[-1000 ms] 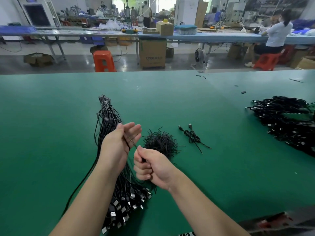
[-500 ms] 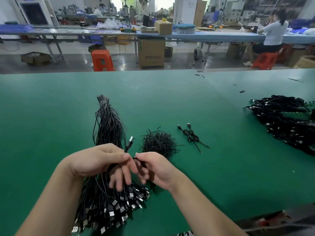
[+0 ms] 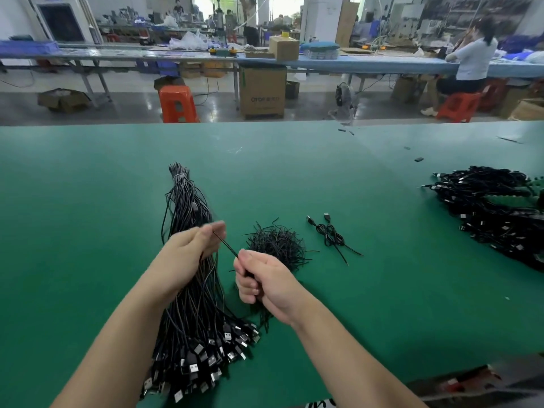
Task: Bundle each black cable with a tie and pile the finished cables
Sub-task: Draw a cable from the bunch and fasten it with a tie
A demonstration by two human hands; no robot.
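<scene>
Coiling one thin black cable (image 3: 225, 245) above the long sheaf of black USB cables (image 3: 192, 290)

Left hand (image 3: 188, 254) pinches it, right hand (image 3: 265, 284) grips it; keep it taut; heap of short black wire ties (image 3: 276, 245) right of sheaf; finished pile (image 3: 494, 213) far right.

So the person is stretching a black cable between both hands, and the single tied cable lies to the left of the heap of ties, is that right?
Not quite: the head view shows the single tied cable lying right of the heap of ties. The left hand and right hand do stretch a black cable.
</scene>
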